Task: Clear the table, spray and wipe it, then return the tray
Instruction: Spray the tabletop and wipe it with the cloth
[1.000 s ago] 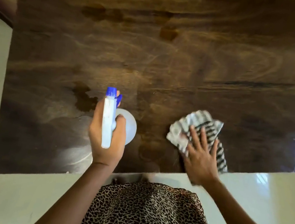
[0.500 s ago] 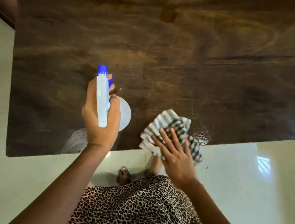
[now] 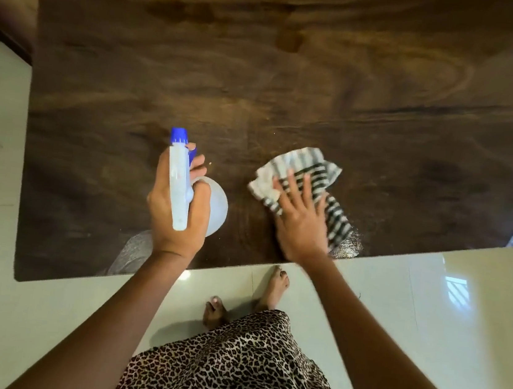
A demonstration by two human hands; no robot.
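The desk [image 3: 294, 86] is dark brown with swirling grain. The spray bottle [image 3: 178, 184] is whitish with a blue nozzle [image 3: 179, 135]. The cloth [image 3: 304, 164] is black-and-white striped, the dress [image 3: 233, 369] leopard-print, the floor [image 3: 460, 316] cream.

The table [image 3: 292, 101] has a dark brown wooden top with wavy grain. Near its front edge lies a crumpled striped cloth [image 3: 302, 163]. Just beside the cloth, at the edge, a small wet patch [image 3: 351, 243] shines. The table stands on pale glossy tiles [image 3: 430, 296].
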